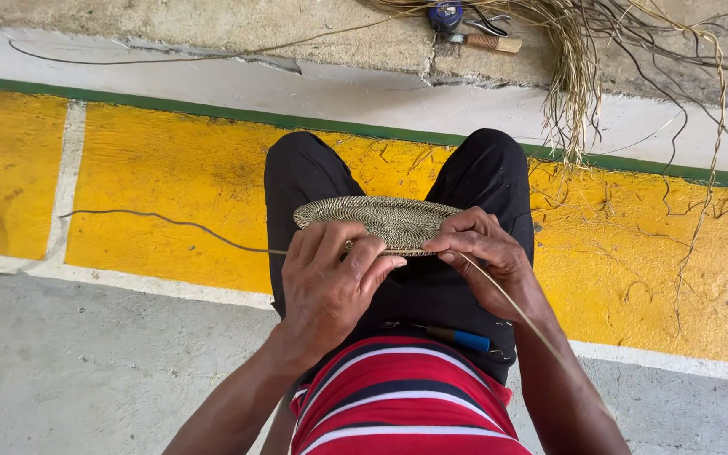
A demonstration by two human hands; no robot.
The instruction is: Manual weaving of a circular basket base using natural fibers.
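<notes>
A flat, round woven disc (381, 216) of coiled fibre rests over my knees, held at its near edge. My left hand (330, 282) grips the near left rim with thumb and fingers closed on it. My right hand (486, 253) pinches the near right rim. A long pale fibre strand (532, 324) runs from that hand back along my right forearm. A second dark strand (170, 222) trails off to the left from the disc over the floor.
A blue-handled tool (461, 339) lies in my lap on the black trousers. A bundle of dry fibres (575, 59) hangs over the concrete step ahead, with a wooden-handled tool (486, 40) and a dark spool (446, 13) beside it. The floor is painted yellow with white lines.
</notes>
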